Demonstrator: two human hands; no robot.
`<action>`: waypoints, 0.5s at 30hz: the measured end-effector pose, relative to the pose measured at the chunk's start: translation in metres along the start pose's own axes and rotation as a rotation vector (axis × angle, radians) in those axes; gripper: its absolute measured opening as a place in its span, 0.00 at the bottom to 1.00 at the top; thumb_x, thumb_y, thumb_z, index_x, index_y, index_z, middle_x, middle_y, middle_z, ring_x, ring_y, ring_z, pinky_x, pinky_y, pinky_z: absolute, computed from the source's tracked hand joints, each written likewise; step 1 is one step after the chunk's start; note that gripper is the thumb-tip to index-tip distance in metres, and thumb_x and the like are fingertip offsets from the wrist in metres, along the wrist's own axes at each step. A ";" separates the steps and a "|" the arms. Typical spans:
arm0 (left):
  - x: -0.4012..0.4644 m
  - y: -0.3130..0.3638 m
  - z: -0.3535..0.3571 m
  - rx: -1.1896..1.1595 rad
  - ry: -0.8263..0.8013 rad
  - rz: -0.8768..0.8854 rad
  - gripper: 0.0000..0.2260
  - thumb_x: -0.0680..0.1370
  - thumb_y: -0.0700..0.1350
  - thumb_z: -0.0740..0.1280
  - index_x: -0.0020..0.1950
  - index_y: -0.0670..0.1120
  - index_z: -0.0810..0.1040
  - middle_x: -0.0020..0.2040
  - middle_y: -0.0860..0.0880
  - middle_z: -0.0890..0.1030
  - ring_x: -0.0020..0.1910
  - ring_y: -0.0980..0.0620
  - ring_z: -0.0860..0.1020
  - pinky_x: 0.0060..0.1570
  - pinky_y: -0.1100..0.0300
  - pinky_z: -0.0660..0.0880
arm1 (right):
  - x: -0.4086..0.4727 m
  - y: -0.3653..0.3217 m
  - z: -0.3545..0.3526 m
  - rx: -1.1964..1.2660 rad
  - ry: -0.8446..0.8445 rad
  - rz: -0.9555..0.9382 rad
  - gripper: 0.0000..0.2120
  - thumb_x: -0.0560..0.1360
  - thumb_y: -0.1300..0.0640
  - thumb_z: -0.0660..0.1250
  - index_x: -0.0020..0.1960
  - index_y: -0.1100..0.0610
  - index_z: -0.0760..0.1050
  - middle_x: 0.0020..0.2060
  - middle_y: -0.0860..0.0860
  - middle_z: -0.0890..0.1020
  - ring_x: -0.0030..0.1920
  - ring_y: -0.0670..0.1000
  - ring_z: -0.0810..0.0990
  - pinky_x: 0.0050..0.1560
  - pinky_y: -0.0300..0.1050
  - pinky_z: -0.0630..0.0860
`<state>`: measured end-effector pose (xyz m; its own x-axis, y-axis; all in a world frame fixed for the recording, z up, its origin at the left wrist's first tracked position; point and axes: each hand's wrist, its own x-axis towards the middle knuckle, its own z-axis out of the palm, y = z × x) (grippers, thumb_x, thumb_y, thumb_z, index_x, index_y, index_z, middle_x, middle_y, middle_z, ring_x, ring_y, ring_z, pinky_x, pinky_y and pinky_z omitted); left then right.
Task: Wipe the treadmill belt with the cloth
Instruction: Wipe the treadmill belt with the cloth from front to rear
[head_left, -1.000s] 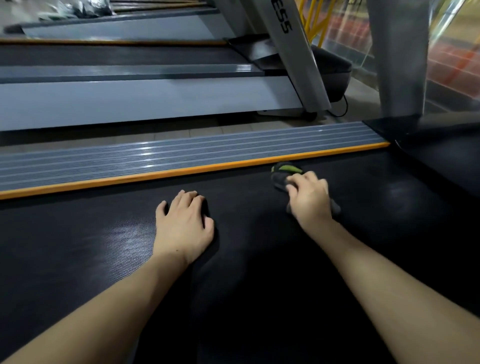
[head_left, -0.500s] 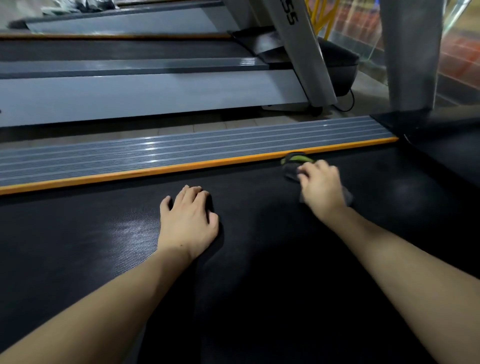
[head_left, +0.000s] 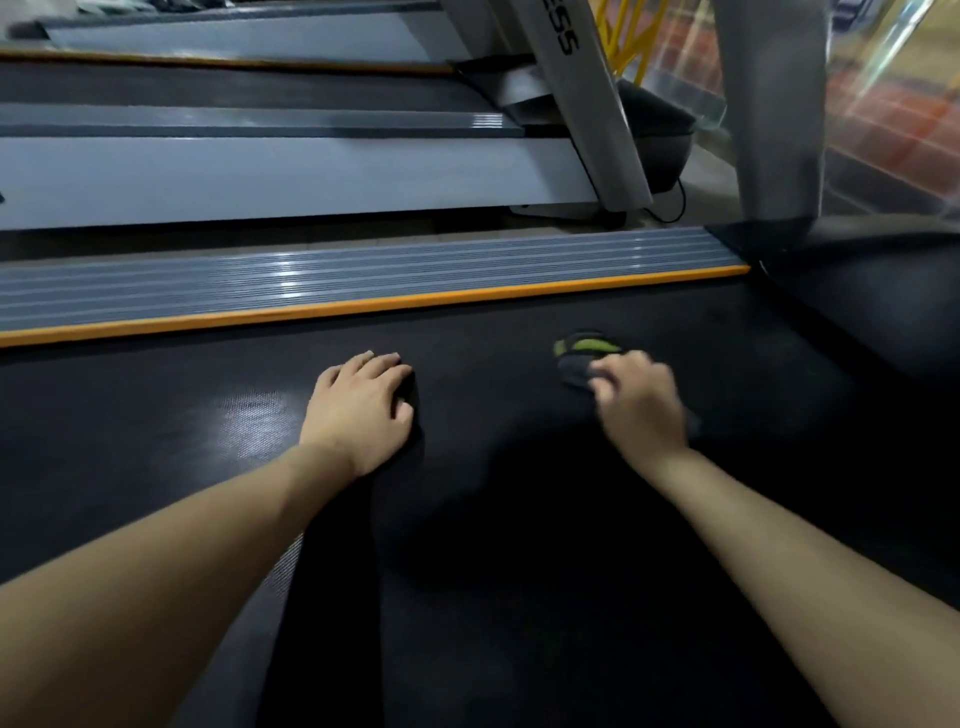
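The black textured treadmill belt (head_left: 519, 519) fills the lower part of the view. My right hand (head_left: 641, 405) lies on a dark grey cloth with a green edge (head_left: 584, 353) and presses it onto the belt, fingers curled over the cloth; the hand is blurred. Most of the cloth is hidden under the hand. My left hand (head_left: 361, 410) rests flat on the belt to the left, fingers straight and holding nothing.
A grey ribbed side rail (head_left: 337, 280) with an orange strip (head_left: 363, 306) runs along the far edge of the belt. The dark motor cover (head_left: 857, 270) and a grey upright (head_left: 769, 104) stand at the right. A second treadmill (head_left: 260, 171) lies beyond.
My right hand has drawn the cloth back from the orange strip toward me across the belt. My left hand has stayed planted on the belt.
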<state>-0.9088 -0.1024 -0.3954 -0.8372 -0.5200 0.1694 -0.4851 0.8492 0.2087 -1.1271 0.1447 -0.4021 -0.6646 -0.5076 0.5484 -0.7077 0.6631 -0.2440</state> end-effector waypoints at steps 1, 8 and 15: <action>-0.009 0.001 -0.002 0.020 0.000 0.021 0.26 0.72 0.54 0.53 0.67 0.53 0.78 0.70 0.52 0.76 0.72 0.47 0.70 0.69 0.47 0.66 | -0.004 0.010 -0.006 -0.005 0.022 0.131 0.09 0.74 0.53 0.63 0.50 0.54 0.80 0.47 0.56 0.80 0.43 0.65 0.76 0.49 0.55 0.72; -0.085 0.034 -0.001 -0.051 0.069 -0.035 0.23 0.73 0.53 0.55 0.62 0.52 0.80 0.65 0.53 0.78 0.66 0.48 0.73 0.64 0.49 0.67 | -0.059 -0.147 0.009 0.133 -0.093 0.000 0.06 0.73 0.59 0.68 0.49 0.53 0.79 0.47 0.54 0.79 0.42 0.60 0.72 0.42 0.52 0.68; -0.111 0.046 0.005 -0.049 0.028 -0.064 0.25 0.75 0.54 0.53 0.69 0.52 0.77 0.74 0.54 0.73 0.77 0.51 0.65 0.76 0.46 0.59 | -0.033 -0.029 -0.020 -0.077 -0.122 -0.012 0.08 0.77 0.55 0.62 0.53 0.54 0.78 0.49 0.56 0.79 0.46 0.63 0.77 0.47 0.54 0.69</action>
<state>-0.8392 -0.0052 -0.4094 -0.7973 -0.5759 0.1808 -0.5237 0.8089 0.2671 -1.0799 0.1532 -0.3972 -0.6835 -0.5757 0.4488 -0.6986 0.6942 -0.1734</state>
